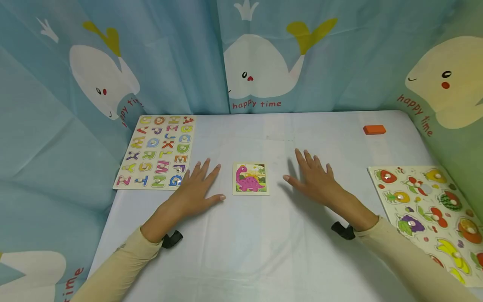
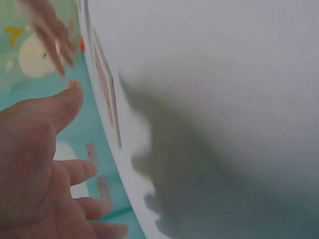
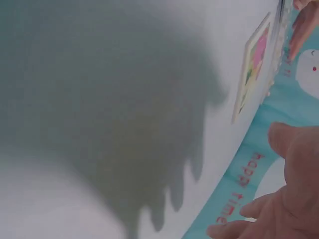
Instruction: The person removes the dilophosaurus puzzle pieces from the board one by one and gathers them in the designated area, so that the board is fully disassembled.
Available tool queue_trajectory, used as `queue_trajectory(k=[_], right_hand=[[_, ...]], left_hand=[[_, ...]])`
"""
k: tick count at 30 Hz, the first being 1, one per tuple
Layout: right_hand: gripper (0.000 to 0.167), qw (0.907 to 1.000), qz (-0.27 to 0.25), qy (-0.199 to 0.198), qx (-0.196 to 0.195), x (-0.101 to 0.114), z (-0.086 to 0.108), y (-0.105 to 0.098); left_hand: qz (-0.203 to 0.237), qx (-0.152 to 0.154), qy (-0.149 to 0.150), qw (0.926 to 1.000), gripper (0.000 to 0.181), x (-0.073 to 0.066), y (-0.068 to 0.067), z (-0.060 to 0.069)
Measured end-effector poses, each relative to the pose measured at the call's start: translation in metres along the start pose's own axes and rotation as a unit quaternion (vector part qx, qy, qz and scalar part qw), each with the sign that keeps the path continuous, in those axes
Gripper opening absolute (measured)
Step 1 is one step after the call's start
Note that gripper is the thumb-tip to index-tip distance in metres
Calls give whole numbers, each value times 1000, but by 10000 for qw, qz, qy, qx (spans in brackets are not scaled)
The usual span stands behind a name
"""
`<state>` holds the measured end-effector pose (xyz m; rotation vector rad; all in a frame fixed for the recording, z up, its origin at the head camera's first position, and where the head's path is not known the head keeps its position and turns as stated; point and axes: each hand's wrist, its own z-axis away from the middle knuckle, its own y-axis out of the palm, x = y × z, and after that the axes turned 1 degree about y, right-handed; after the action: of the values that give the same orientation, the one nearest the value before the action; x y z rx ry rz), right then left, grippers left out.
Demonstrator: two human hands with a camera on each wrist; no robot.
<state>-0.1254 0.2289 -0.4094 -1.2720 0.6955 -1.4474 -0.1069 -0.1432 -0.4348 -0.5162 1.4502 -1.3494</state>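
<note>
A small square puzzle (image 1: 250, 179) with a pink dinosaur picture lies flat on the white tabletop, between my two hands. My left hand (image 1: 198, 191) hovers to its left with the fingers spread and nothing in them; its fingertips come near the edge of the alphabet board. To the puzzle's right my right hand (image 1: 313, 178) is also raised above the cloth, fingers spread and holding nothing. Both wrist views show a hand (image 2: 35, 164) above its shadow. In the right wrist view the puzzle (image 3: 253, 67) is seen at a slant, apart from the fingers.
An alphabet peg board (image 1: 154, 153) lies at the back left. A fruit peg board (image 1: 426, 218) is along the right edge, partly under the right forearm. An orange block (image 1: 374, 129) sits at the back right. Blue whale-print curtains (image 1: 181, 54) surround the table.
</note>
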Motion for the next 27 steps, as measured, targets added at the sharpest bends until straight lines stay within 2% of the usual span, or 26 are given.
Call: queue_trajectory(k=[5,8,12,19,27], right_hand=[[87,9971,-199,-625,-387,20,-13,6],[80,9931,-272,-952,-624,33,-23,12],[71,9878,-467,-1307,-711,50,-36,18],[61,9824,-774,-1657,-376,79,-55,31],[53,9761,-257,-2088,-551,96,-67,44]], left_hand=[[44,486,314,9983,89,-17,9,-4],[39,634,433,9970,87,-25,12,-6],[8,657,513,9965,86,-30,14,-7],[-145,687,503,9963,82,-31,13,-7],[-172,657,508,9964,82,-31,15,-8]])
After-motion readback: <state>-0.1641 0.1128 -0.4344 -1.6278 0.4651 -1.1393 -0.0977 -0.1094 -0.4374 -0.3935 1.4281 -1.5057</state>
